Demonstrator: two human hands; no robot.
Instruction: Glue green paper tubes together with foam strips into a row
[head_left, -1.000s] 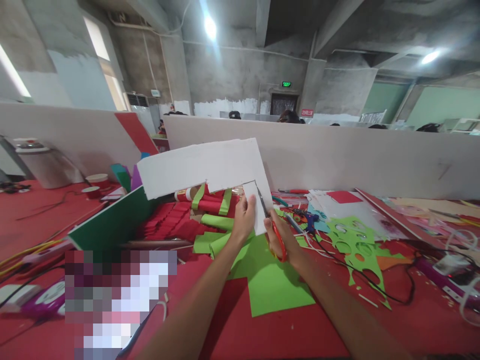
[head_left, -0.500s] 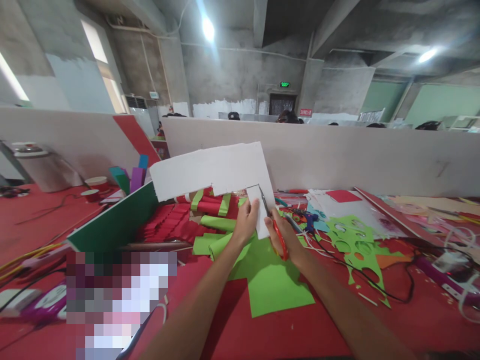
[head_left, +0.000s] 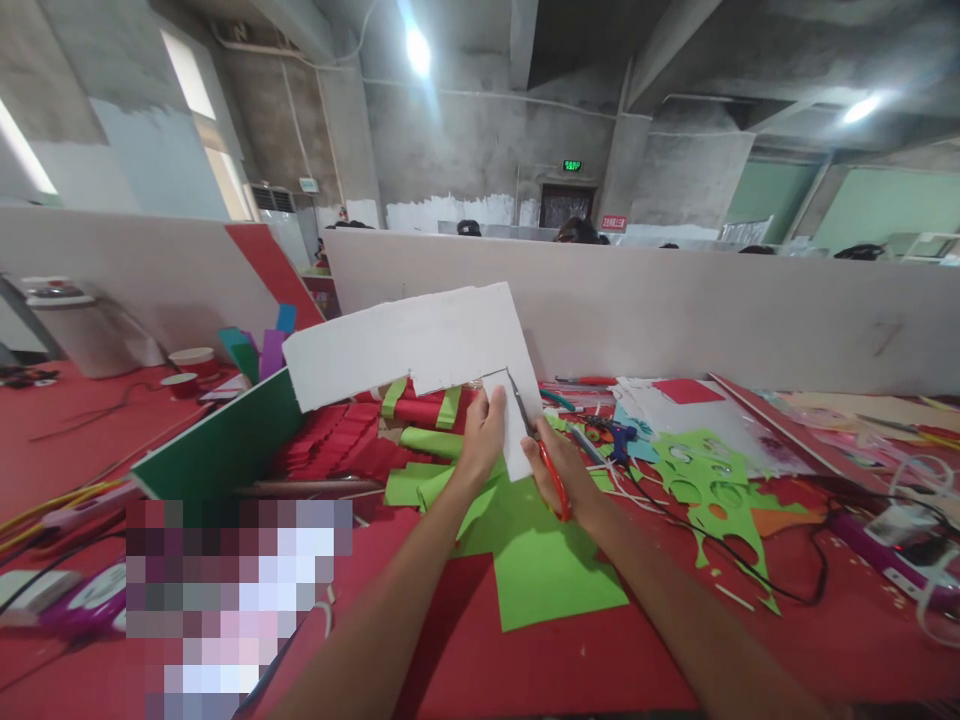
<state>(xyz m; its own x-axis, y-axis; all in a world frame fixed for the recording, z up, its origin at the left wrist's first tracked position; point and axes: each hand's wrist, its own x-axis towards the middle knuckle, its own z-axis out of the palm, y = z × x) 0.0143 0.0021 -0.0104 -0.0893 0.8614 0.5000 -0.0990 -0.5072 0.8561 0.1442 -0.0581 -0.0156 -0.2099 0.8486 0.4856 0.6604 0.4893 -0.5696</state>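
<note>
My left hand (head_left: pixel 482 432) pinches a white board piece (head_left: pixel 405 340) near its cut flap, thumb on top. The board is held up above the table, with a stepped lower edge. My right hand (head_left: pixel 559 465) is closed around red-handled scissors (head_left: pixel 553 478). Their blades lie against the board, at the inner end of a slit that runs beside the flap. Below both hands, a bright green sheet (head_left: pixel 559 570) rests on the red table (head_left: pixel 600 665), with green rolls (head_left: pixel 431 445) just behind it.
Pleated red paper (head_left: pixel 337 440) and a green board (head_left: pixel 225 435) stand to the left. On the right lie a green sheet with round holes (head_left: pixel 701 480), a blue glue gun (head_left: pixel 621 440) and a black cord. A white partition (head_left: pixel 675 310) runs along the back.
The white board, both hands and the scissors have shifted slightly to the left together. My grip on the board and scissors looks the same, and the blades remain at the slit.
</note>
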